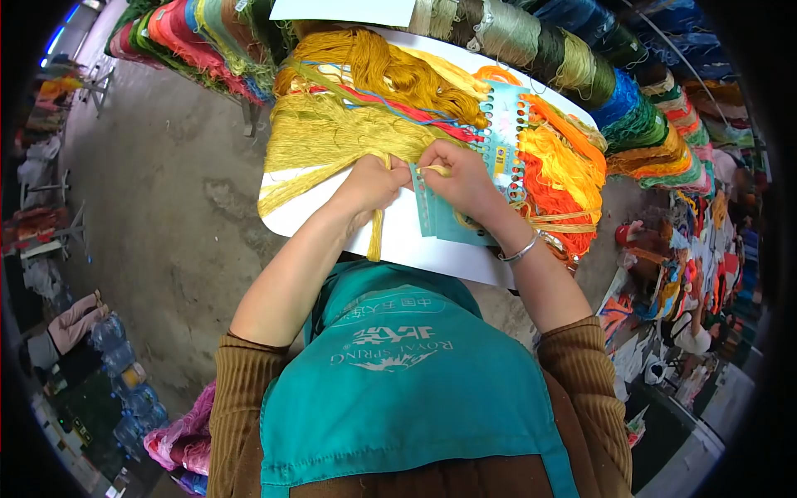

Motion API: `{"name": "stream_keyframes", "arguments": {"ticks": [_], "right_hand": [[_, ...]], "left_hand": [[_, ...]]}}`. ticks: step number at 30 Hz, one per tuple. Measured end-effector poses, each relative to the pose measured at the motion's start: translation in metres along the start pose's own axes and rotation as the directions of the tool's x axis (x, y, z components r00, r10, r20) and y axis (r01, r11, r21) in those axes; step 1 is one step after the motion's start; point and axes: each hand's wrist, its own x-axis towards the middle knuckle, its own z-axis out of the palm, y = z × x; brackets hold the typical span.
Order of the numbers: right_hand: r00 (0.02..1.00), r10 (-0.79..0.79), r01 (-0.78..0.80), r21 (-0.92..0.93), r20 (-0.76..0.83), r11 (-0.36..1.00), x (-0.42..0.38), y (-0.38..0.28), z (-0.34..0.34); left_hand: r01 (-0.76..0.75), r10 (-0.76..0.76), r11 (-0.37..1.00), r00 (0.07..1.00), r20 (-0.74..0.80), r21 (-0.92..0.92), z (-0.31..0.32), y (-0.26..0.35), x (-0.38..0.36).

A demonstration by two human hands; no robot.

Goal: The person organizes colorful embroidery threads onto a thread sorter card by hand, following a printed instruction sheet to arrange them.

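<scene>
My left hand (378,184) is closed on a strand of yellow-green thread, whose loose end (375,236) hangs below it. Close beside it, my right hand (462,176) pinches a pale yellow thread at the edge of a teal card with punched holes (430,212). Wide skeins of yellow-green thread (332,133) and golden brown thread (365,62) lie on a white board (290,214). To the right of the hands, orange, yellow and red threads (564,166) run from the holes of a light blue card (503,124).
Racks of coloured skeins stand beyond the board, at the upper left (195,37) and upper right (564,62). Grey floor (166,183) shows on the left. Large water bottles (124,365) stand at the lower left. Another person (693,332) is at the far right.
</scene>
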Motion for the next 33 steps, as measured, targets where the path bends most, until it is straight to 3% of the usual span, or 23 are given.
{"name": "stream_keyframes", "arguments": {"ticks": [1,3,4,8,10,11,12,14,18,23,26,30,33], "right_hand": [[0.995,0.089,-0.09,0.004,0.044,0.996,0.0,0.001,0.0],[0.998,0.058,-0.056,-0.06,0.026,0.997,-0.001,-0.001,0.001],[1.0,0.024,-0.022,-0.123,0.009,0.992,-0.001,-0.003,0.002],[0.999,0.043,-0.043,-0.179,-0.003,0.983,-0.001,-0.008,0.007],[1.0,-0.002,-0.005,-0.206,-0.031,0.979,-0.001,-0.01,0.008],[0.999,0.0,-0.007,-0.205,-0.032,0.979,-0.001,-0.011,0.008],[0.999,0.005,-0.012,-0.203,-0.034,0.979,-0.001,-0.012,0.008],[0.999,0.013,-0.02,-0.198,-0.04,0.98,-0.001,-0.014,0.008],[0.999,0.031,-0.038,-0.175,-0.045,0.984,-0.002,-0.015,0.01],[0.998,0.037,-0.046,-0.155,-0.059,0.987,-0.003,-0.014,0.011],[0.997,0.021,-0.031,-0.155,-0.068,0.987,-0.002,-0.01,0.013],[0.997,0.022,-0.035,-0.164,-0.08,0.986,-0.002,-0.011,0.013],[0.996,0.045,-0.063,-0.226,-0.083,0.972,-0.002,-0.014,0.013]], "left_hand": [[0.002,-0.002,1.0,1.0,0.001,0.0,-0.003,-0.006,0.003],[-0.272,0.322,0.872,0.945,-0.059,0.407,-0.009,-0.009,-0.001],[-0.193,0.261,0.857,0.962,-0.081,0.478,-0.016,-0.009,-0.007],[-0.155,0.311,0.798,0.934,-0.178,0.582,-0.031,-0.009,-0.026],[-0.257,0.343,0.889,0.922,-0.18,0.379,-0.038,-0.022,-0.021],[-0.381,0.45,0.85,0.884,-0.126,0.364,-0.035,-0.02,-0.022],[-0.379,0.449,0.85,0.885,-0.125,0.365,-0.034,-0.016,-0.025],[-0.068,0.059,0.995,0.991,-0.119,-0.067,-0.031,-0.003,-0.032],[-0.089,0.073,0.992,0.982,-0.175,-0.088,-0.025,-0.005,-0.03],[-0.088,0.091,0.996,0.952,-0.293,0.022,-0.016,0.001,-0.028],[-0.193,0.183,0.981,0.935,-0.304,-0.004,-0.016,-0.01,-0.018],[-0.16,0.152,0.987,0.934,-0.324,0.004,-0.016,-0.009,-0.021],[-0.17,0.128,0.976,0.954,-0.272,-0.138,-0.014,-0.011,-0.025]]}}
